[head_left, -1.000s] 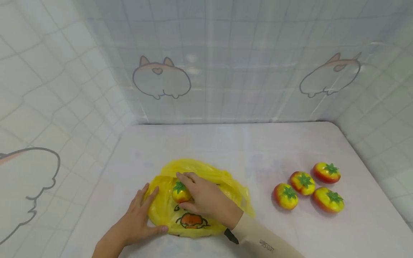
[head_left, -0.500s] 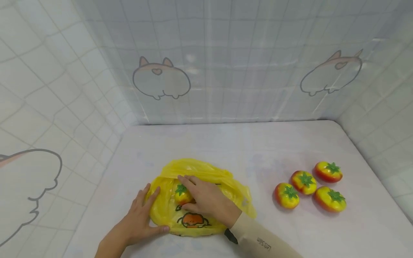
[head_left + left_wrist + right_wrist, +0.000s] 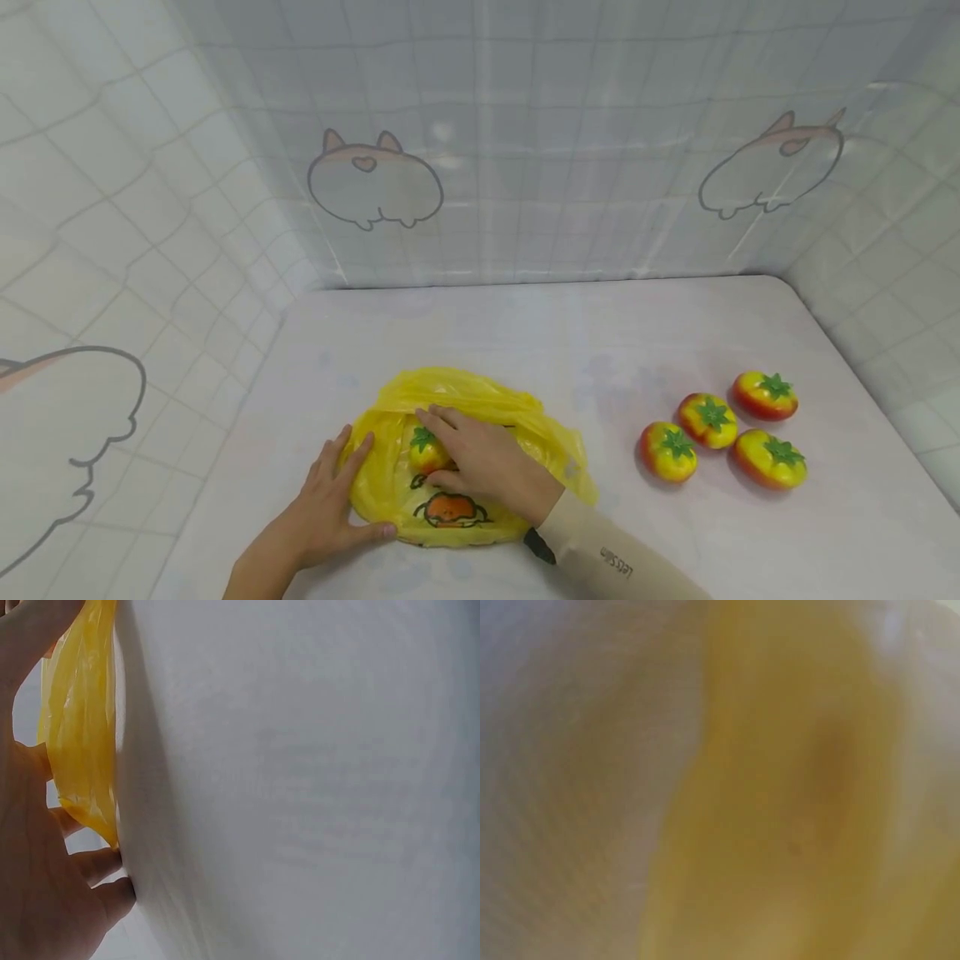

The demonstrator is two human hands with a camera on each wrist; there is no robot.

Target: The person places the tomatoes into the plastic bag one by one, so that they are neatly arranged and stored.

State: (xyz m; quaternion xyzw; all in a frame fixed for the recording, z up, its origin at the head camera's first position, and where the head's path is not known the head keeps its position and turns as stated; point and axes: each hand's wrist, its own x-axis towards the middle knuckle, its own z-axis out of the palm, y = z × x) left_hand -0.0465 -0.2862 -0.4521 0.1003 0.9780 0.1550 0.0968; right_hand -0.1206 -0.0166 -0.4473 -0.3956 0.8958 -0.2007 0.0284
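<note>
On the table lies a yellow plastic bag [image 3: 442, 383] with a cartoon print. My right hand [image 3: 487, 454] reaches over it in the head view, thumb and fingers around a red-and-yellow toy tomato [image 3: 426, 454] with a green star-shaped top. Whether a layer of the bag covers that tomato, I cannot tell. At the bag's left edge rests my left hand [image 3: 322, 500], fingers spread and thumb apart. The left wrist view has the bag [image 3: 82, 727] beside the left hand's fingers [image 3: 97, 864]. Only blurred yellow bag [image 3: 780, 787] fills much of the right wrist view.
Several more toy tomatoes [image 3: 667, 452] are grouped on the right part of the white table [image 3: 525, 333]. A dark object [image 3: 538, 546] shows beneath the right wrist. Tiled-pattern curtains [image 3: 517, 167] with cartoon drawings enclose the back and sides.
Both hands stay in nearly the same place on the bag. The right hand and its tomato have shifted very slightly to the right in the view, along with the bag.
</note>
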